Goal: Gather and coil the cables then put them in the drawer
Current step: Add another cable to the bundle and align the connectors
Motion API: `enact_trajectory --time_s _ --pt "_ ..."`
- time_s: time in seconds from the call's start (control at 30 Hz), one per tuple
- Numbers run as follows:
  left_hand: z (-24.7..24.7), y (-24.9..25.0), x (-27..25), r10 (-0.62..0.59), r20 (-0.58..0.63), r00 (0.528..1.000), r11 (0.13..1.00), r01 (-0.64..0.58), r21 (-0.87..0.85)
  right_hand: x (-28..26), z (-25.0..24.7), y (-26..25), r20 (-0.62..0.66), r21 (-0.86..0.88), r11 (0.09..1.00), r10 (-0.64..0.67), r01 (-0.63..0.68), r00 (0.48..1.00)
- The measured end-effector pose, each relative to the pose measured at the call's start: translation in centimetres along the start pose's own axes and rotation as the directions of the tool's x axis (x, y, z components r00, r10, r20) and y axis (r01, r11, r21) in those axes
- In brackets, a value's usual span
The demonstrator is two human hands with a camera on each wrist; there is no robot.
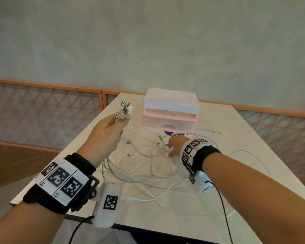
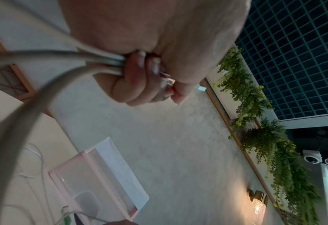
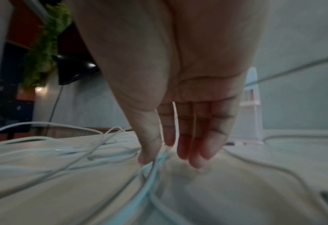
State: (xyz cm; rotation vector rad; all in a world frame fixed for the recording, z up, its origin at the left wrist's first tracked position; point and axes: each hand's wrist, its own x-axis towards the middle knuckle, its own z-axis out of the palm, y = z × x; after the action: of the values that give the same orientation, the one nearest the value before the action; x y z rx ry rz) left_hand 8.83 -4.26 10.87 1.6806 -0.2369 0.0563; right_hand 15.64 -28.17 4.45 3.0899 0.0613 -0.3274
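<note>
From the head view, the left hand (image 1: pixel 106 133) is raised off the counter (image 1: pixel 245 138), fingers curled round a bunch of cable ends (image 1: pixel 124 110) whose plugs stick up past the thumb. The rest of the cables (image 1: pixel 144 166) lie in a loose white tangle below and between the two hands. The right hand (image 1: pixel 174 146) is down in that tangle; ahead of both hands stands the pink drawer unit (image 1: pixel 170 110), its drawers apparently closed.

In the left wrist view, the left hand's fingers (image 2: pixel 136 79) are wrapped tight around several strands that run out toward the camera.

The right wrist view (blurred) shows the right hand with fingers straight and pointing down, thumb and forefinger (image 3: pixel 168 137) closing on a pale strand; whether it is actually pinched I cannot tell.

These cables look light, limp and smooth, likely to snag on each other. Holding them near the plugs, as the left hand does, seems the surest grip for coiling.
</note>
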Motion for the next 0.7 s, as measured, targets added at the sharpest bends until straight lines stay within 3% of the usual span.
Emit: enact_trajectory --time_s 0.37,0.53,0.7 --pt "-0.1 -0.6 0.7 0.007 0.004 1.000 1.000 -0.007 -0.007 1.0 -2.0 0.9 0.029 0.190 0.974 0.121 -0.124 0.992" --pt "-0.2 -0.7 0.9 0.018 -0.003 1.000 1.000 -0.018 0.002 -1.6 -5.0 2.2 0.030 0.195 0.970 0.145 -0.148 0.989" --pt "0.1 -0.4 0.7 0.044 -0.011 0.999 0.999 -0.043 0.024 -4.7 -5.7 4.6 0.078 0.362 0.914 0.167 -0.184 0.983"
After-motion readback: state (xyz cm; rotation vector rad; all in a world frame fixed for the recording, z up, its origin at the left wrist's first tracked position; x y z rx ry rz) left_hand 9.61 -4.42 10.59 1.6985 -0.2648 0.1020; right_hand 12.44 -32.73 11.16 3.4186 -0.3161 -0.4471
